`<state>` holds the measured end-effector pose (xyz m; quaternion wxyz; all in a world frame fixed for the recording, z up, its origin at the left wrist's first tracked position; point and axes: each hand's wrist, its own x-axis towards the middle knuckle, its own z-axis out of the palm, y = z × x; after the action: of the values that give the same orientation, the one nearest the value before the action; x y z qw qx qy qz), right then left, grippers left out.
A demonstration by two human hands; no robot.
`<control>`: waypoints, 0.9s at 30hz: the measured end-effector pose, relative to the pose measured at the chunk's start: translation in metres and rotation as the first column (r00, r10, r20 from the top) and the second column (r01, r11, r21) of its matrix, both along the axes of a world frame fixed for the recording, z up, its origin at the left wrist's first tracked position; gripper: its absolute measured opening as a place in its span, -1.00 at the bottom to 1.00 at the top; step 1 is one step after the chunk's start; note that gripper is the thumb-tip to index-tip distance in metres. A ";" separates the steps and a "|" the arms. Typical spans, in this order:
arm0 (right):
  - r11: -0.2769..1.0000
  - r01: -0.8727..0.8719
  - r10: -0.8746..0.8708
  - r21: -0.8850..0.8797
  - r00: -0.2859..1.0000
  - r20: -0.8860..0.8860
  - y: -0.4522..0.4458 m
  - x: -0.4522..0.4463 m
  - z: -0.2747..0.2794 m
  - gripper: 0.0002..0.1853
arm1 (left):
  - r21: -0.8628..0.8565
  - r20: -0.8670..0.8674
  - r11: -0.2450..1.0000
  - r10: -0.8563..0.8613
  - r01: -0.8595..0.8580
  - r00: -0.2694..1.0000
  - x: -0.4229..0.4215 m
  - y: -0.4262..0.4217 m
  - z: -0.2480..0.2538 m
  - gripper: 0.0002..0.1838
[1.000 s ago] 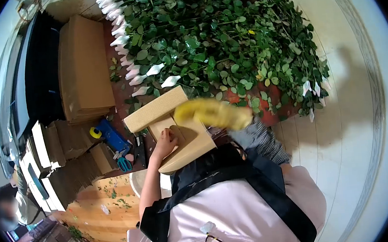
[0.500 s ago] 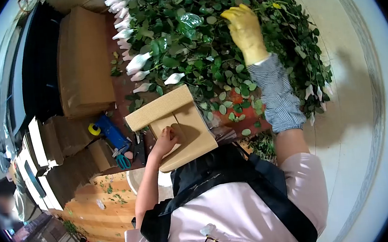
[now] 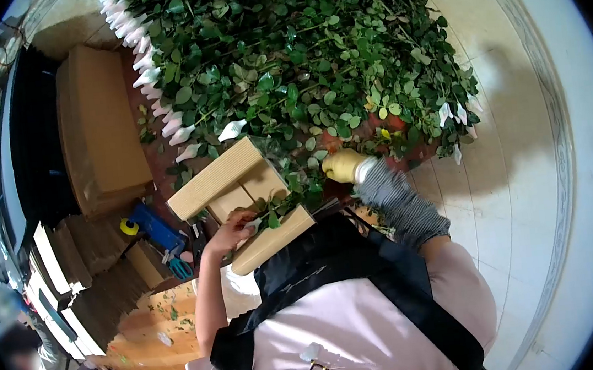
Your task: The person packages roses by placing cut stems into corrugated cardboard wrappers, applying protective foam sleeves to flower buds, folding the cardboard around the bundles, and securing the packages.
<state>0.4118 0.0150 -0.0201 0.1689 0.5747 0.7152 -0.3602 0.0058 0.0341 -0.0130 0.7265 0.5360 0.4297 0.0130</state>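
A leafy rose stem (image 3: 285, 202) lies across a tan corrugated cardboard sheet (image 3: 210, 180), whose two side flaps are folded over. My bare left hand (image 3: 233, 232) is closed at the stem's left end, with a white netted bud (image 3: 252, 225) beside the fingertips. In a yellow glove, my right hand (image 3: 342, 166) is curled shut at the stem's other end, right of the cardboard. The glove hides most of what it grips. Beyond both hands, a large pile of rose stems (image 3: 284, 58) covers the table, white-netted buds along its left side.
Stacked cardboard (image 3: 101, 125) stands at the left. A blue tape dispenser (image 3: 158, 227) and teal-handled scissors (image 3: 180, 268) lie left of my left hand. More white buds (image 3: 457, 113) hang at the pile's right edge. Another person (image 3: 30, 346) is at far lower left.
My gloved right hand has come back from the pile toward me and closed. A leafy stem now lies on the cardboard, and my left hand is on its bud end.
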 end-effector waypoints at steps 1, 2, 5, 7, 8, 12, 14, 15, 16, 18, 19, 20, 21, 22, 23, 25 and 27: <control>0.993 0.069 -0.086 -0.094 0.977 -0.194 0.007 0.009 0.001 -0.63 | 0.198 -0.100 0.976 -0.075 0.094 0.992 0.003 -0.011 0.000 -0.54; 0.974 0.197 -0.221 -0.113 0.937 -0.270 0.023 0.006 0.043 -0.58 | 0.388 -0.204 0.901 -0.121 0.194 0.971 0.007 -0.015 -0.005 -0.58; 0.785 0.479 -0.271 0.393 0.836 -0.478 0.074 -0.002 0.064 -0.56 | 0.517 -0.139 0.852 -0.011 0.082 0.990 0.007 -0.025 -0.016 -0.59; 0.501 0.388 -0.196 0.774 0.922 -0.335 0.110 -0.008 0.052 -0.53 | 0.484 -0.188 0.872 0.024 0.072 0.982 0.010 -0.024 -0.007 -0.58; 0.315 0.280 -0.207 0.907 0.953 -0.222 0.124 -0.011 0.045 -0.56 | 0.447 -0.230 0.892 0.041 0.068 0.972 0.011 -0.025 -0.004 -0.57; 0.828 0.058 -0.307 0.557 0.879 0.365 0.137 -0.024 -0.005 -0.79 | 0.466 -0.258 0.881 0.052 0.077 0.965 0.014 -0.024 -0.003 -0.59; 0.748 0.114 -0.361 0.653 0.896 0.258 0.116 -0.035 -0.014 -0.78 | 0.464 -0.223 0.886 0.119 -0.002 0.967 0.017 -0.025 -0.002 -0.59; 0.912 0.263 -0.370 0.314 0.857 0.357 0.117 -0.042 -0.006 -0.78 | 0.457 -0.222 0.889 0.116 -0.002 0.968 0.017 -0.026 0.000 -0.59; 0.818 0.163 -0.340 0.552 0.911 0.234 0.097 -0.037 -0.021 -0.82 | 0.460 -0.217 0.888 0.121 -0.008 0.968 0.019 -0.025 0.001 -0.59; 0.814 0.157 -0.280 0.559 0.950 0.140 0.090 -0.020 -0.015 -0.83 | 0.464 -0.207 0.886 0.126 -0.016 0.970 0.020 -0.024 0.001 -0.59; 0.869 0.173 -0.269 0.464 0.951 0.150 0.096 -0.014 0.002 -0.80 | 0.462 -0.201 0.886 0.137 -0.029 0.970 0.020 -0.024 0.000 -0.59; 0.722 0.308 -0.297 0.620 0.947 -0.124 0.092 -0.013 0.019 -0.72 | 0.456 -0.199 0.889 0.147 -0.041 0.969 0.019 -0.025 0.000 -0.59; 0.669 0.265 -0.243 0.694 0.961 -0.133 0.093 -0.008 0.030 -0.68 | 0.456 -0.196 0.889 0.154 -0.049 0.968 0.019 -0.025 0.000 -0.59; 0.608 0.224 -0.188 0.761 0.973 -0.136 0.095 -0.007 0.047 -0.63 | 0.447 -0.190 0.893 0.152 -0.053 0.970 0.019 -0.025 0.000 -0.59; 0.562 0.247 -0.130 0.790 0.969 -0.210 0.094 -0.009 0.064 -0.65 | 0.437 -0.185 0.898 0.146 -0.052 0.972 0.019 -0.025 0.000 -0.59; 0.650 0.320 -0.190 0.689 0.947 -0.260 0.095 -0.011 0.046 -0.65 | 0.451 -0.179 0.891 0.146 -0.051 0.973 0.019 -0.024 -0.002 -0.59; 0.697 0.422 -0.182 0.580 0.886 -0.426 0.090 -0.020 0.022 -0.65 | 0.473 -0.192 0.881 0.128 -0.022 0.973 0.019 -0.025 -0.002 -0.58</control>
<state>0.3921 0.1054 0.0022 -0.2315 0.6376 0.7068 -0.2006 0.0246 0.0095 -0.0154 0.5233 0.6762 0.5114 0.0856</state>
